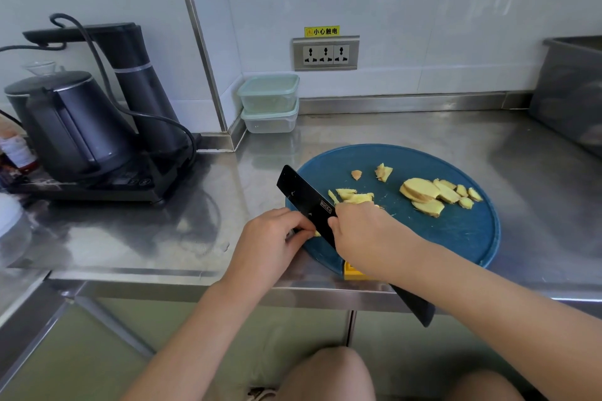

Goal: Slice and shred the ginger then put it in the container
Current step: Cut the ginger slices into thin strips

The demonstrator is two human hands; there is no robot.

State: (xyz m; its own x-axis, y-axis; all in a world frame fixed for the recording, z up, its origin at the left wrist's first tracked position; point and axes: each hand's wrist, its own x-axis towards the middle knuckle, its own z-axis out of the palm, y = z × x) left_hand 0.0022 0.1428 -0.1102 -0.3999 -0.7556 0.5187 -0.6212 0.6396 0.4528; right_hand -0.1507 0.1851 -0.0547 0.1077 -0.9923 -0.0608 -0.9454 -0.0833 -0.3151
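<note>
At fingertips (304, 227) of left hand (273, 238), ginger (317, 233)

Place is reading as a kitchen: a stainless steel counter (130, 238) is running along white wall panels (423, 10). A black electric kettle (68, 127) is sitting at left; lidded food containers (268, 104) are standing stacked behind.

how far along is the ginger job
Done: slices and a few strips lie on the blue board. In hand: left hand pinches a small ginger piece by the knife, which the right hand holds. Left: most shredding; the stacked containers are lidded.
</note>
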